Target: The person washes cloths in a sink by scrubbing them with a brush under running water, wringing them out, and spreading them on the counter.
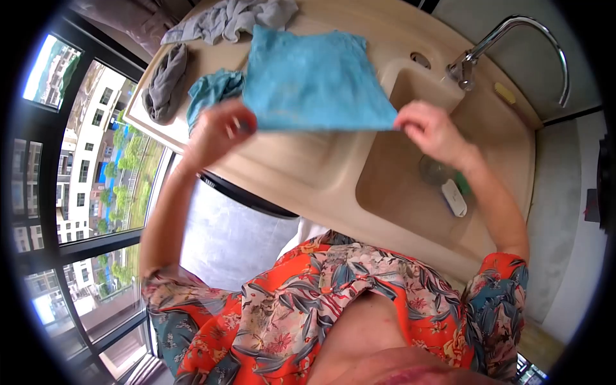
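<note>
A blue cloth [314, 80] is stretched between my two hands over the beige counter, its near edge pulled straight. My left hand [224, 131] pinches its near left corner; motion blurs the fingers a little. At the near right corner, beside the sink basin, my right hand [427, 125] grips the cloth between thumb and fingers. Just left of the spread cloth lies a crumpled teal cloth [215, 90], partly behind my left hand.
Grey cloths [165, 86] [224, 22] lie at the counter's left and back. The sink [404, 186] holds a white oblong item [454, 197]. A curved faucet [465, 70] rises behind it, near a yellow brush or sponge [504, 94]. Windows [102, 147] are at left.
</note>
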`<state>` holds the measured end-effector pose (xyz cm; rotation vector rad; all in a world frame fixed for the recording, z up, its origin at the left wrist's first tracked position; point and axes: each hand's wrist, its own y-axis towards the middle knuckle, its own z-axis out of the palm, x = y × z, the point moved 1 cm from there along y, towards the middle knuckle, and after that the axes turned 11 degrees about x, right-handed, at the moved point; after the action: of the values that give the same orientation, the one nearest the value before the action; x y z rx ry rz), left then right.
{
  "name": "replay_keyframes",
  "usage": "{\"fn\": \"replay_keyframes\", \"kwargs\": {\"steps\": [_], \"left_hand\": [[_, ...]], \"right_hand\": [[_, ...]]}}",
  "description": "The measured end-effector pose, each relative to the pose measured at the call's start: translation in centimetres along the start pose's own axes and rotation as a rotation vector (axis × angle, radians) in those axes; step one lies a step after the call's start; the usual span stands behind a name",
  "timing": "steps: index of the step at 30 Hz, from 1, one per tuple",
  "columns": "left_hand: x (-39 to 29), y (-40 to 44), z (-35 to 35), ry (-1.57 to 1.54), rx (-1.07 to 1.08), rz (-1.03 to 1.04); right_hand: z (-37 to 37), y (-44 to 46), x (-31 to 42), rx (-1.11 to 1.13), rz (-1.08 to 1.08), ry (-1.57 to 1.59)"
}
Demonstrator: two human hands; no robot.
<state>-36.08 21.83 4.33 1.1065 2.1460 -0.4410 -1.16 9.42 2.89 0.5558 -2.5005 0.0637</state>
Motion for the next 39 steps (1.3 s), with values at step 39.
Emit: {"fn": "replay_keyframes", "kwargs": {"steps": [39], "left_hand": [[-2.1,20.4,-5.2,-0.282,-0.024,0.349]], "right_hand": [[-10.1,-4.6,-1.8,-0.657,0.265,0.691]]}}
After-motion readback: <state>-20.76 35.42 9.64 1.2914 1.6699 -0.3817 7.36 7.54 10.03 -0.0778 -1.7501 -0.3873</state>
